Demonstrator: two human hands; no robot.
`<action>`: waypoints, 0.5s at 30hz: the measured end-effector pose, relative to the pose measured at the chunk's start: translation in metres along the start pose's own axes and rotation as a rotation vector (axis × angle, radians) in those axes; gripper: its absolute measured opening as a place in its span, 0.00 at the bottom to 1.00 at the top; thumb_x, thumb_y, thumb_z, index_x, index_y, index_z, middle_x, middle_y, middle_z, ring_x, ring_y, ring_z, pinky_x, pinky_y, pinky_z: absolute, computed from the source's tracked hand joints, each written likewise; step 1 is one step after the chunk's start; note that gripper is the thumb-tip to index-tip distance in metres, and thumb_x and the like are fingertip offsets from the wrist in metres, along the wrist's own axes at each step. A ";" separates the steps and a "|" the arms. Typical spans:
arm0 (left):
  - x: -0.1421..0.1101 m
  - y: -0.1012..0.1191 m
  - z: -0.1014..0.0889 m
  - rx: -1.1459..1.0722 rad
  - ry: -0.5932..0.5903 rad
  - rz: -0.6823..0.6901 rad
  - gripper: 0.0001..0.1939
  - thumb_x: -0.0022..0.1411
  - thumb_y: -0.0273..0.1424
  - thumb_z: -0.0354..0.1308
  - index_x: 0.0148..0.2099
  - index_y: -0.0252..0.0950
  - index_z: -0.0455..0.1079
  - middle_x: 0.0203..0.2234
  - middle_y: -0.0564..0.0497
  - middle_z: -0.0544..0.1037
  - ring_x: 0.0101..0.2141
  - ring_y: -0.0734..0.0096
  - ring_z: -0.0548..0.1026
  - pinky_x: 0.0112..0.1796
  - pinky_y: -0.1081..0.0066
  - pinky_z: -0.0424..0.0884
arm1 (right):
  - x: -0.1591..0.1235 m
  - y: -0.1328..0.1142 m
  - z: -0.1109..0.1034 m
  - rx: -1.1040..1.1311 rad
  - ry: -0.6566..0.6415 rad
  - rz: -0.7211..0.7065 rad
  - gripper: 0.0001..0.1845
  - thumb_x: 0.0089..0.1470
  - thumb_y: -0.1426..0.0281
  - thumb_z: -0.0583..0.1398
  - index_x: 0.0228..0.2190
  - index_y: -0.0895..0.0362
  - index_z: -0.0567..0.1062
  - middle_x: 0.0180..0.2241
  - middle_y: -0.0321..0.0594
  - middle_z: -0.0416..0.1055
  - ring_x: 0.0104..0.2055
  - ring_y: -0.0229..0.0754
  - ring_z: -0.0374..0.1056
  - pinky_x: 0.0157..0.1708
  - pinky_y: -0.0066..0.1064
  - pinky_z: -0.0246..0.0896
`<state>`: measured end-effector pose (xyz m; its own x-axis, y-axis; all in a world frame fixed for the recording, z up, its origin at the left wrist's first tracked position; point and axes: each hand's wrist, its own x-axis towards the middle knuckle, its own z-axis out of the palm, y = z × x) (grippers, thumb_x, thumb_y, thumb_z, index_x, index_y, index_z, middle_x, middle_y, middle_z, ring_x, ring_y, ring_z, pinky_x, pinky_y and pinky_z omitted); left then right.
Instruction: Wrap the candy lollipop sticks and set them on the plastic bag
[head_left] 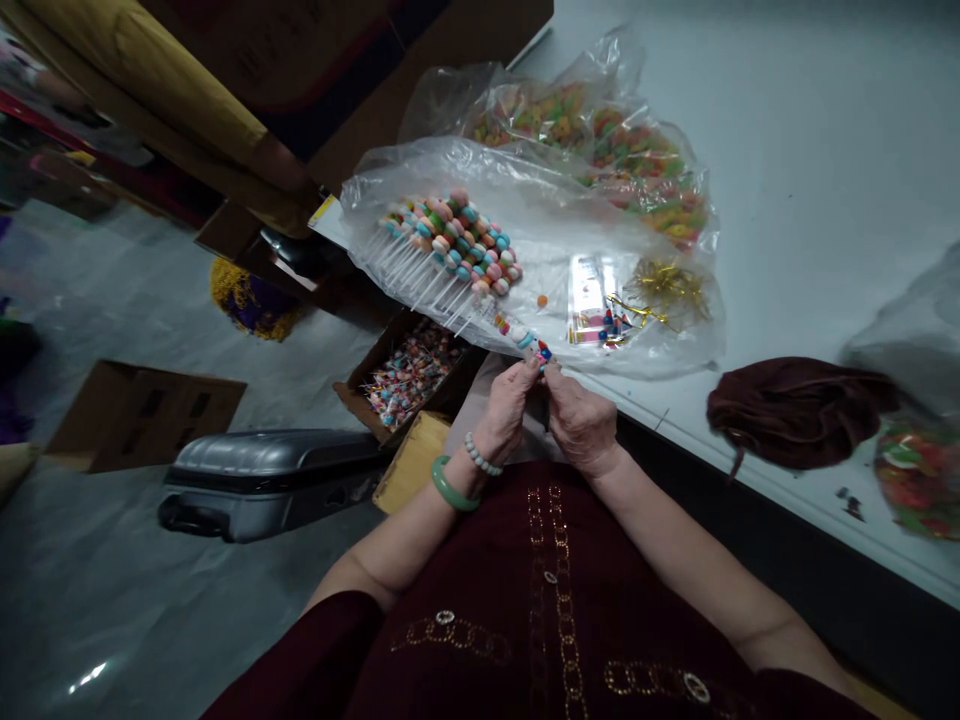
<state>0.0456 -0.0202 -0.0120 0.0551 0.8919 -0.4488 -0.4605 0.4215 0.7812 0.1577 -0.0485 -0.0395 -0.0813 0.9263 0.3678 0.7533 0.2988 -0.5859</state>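
1. Left hand [504, 412]: fingers curled, pinching the lower part of a candy stick [534, 347] from the side. It wears a green jade bangle [454, 485] and a pale beaded bracelet [481, 455] at the wrist.
2. Right hand [579, 422]: closed in a matching pinch on the same stick, just beside the left hand, with the fingertips at the coloured candies.
3. Candy stick: a white stick threaded with small coloured candies, held above the near edge of the white tabletop [825, 150].
4. Clear plastic bag [517, 170]: lies open on the tabletop near its left corner, directly ahead of the hands. A fanned row of finished candy sticks [454, 240] lies on it, and their white stems point toward the hands.
5. Gold tinsel ties [666, 288]: a loose tangle on the plastic, to the right of the sticks, beside a small printed packet [592, 300].
6. Second plastic bag of bright gummy sweets [604, 150]: lies just behind the first bag.
7. Maroon velvet cloth [795, 410]: lies bunched near the tabletop's front edge, well right of the hands.
8. Bag of gummy sweets [919, 480]: sits at the right side of the tabletop, partly out of frame.
9. Cardboard box of lollipops [411, 375]: stands open on the floor, below the left hand.
10. Grey hard-shell suitcase [262, 482]: lies on the floor, left of the box.
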 end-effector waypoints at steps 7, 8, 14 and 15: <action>-0.001 0.022 -0.009 -0.100 -0.194 -0.185 0.11 0.53 0.27 0.66 0.41 0.37 0.75 0.37 0.50 0.80 0.34 0.73 0.76 0.37 0.74 0.70 | 0.005 0.003 -0.004 0.012 -0.009 0.020 0.21 0.63 0.70 0.51 0.53 0.56 0.76 0.32 0.47 0.77 0.28 0.40 0.68 0.30 0.28 0.59; -0.001 0.027 -0.009 -0.122 -0.196 -0.137 0.14 0.52 0.24 0.66 0.43 0.38 0.75 0.39 0.51 0.80 0.37 0.73 0.77 0.39 0.74 0.70 | 0.005 0.003 -0.004 0.024 -0.026 0.020 0.21 0.63 0.69 0.51 0.53 0.56 0.75 0.32 0.47 0.77 0.29 0.40 0.68 0.30 0.28 0.60; 0.010 0.040 -0.005 -0.235 -0.084 -0.179 0.08 0.58 0.32 0.65 0.37 0.33 0.73 0.32 0.48 0.79 0.41 0.63 0.78 0.46 0.63 0.72 | 0.007 -0.006 -0.005 0.050 -0.078 0.001 0.22 0.65 0.69 0.49 0.55 0.55 0.74 0.31 0.47 0.77 0.31 0.40 0.69 0.33 0.27 0.61; 0.012 0.039 -0.003 -0.241 -0.065 -0.179 0.08 0.58 0.33 0.64 0.35 0.33 0.73 0.30 0.48 0.78 0.39 0.63 0.78 0.45 0.63 0.72 | 0.006 -0.009 -0.006 0.076 -0.082 0.017 0.22 0.64 0.69 0.50 0.55 0.55 0.74 0.32 0.47 0.77 0.31 0.40 0.70 0.34 0.27 0.61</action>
<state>0.0256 0.0064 0.0120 0.2075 0.8191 -0.5349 -0.6349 0.5287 0.5633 0.1549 -0.0467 -0.0275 -0.1243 0.9461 0.2992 0.7034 0.2967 -0.6459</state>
